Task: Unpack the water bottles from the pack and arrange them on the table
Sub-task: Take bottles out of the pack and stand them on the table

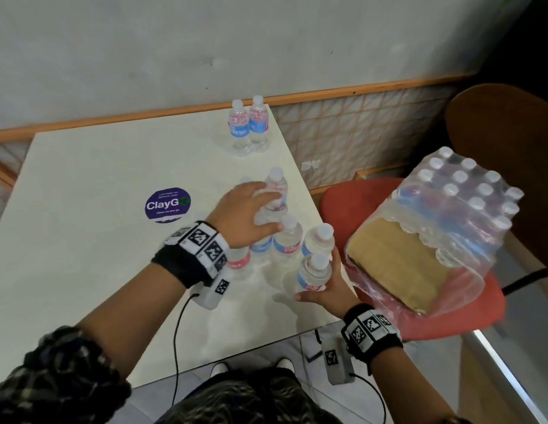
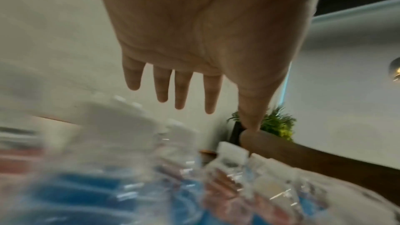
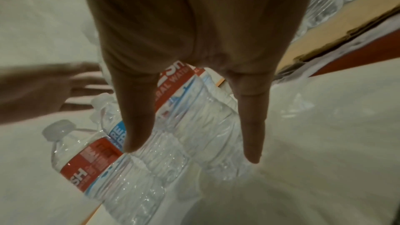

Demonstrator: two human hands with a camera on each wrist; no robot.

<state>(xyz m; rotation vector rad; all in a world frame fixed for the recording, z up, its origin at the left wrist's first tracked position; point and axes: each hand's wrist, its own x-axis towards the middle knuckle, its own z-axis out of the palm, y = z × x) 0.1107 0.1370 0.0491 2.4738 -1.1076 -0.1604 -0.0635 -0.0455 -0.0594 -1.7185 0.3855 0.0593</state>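
1. Step in hand, as I read it: setting one more bottle down with the cluster near the tabletop's right edge. The right hand (image 1: 323, 286) has fingers and thumb wrapped around a bottle (image 1: 314, 272) at the near-right end of the cluster. I can't tell whether its base touches the tabletop yet.

2. The left hand (image 1: 248, 212) is spread flat, fingers straight, over the tops of the cluster (image 1: 285, 234). In the left wrist view its fingers (image 2: 181, 90) are apart and curl round nothing. Whether it actually presses on the caps, can't say.

3. To do it well I'd lower the bottle straight down, base flat, just beside its neighbour, and let go only once it stands. The flat left hand looks handy for steadying the others, since these thin bottles probably tip like dominoes.

4. Edges: the cluster sits close to the right edge of the table (image 1: 83, 179), and the held bottle is nearest that edge. I'd nudge inward, not outward.

5. Open room: the left half of the tabletop, around the purple sticker (image 1: 167, 205), has nothing standing on it. Two bottles (image 1: 248, 127) stand at the far right corner.

6. The pack (image 1: 435, 234) lies tilted on the red chair (image 1: 468, 319), just off the right edge, with many bottles left in it.
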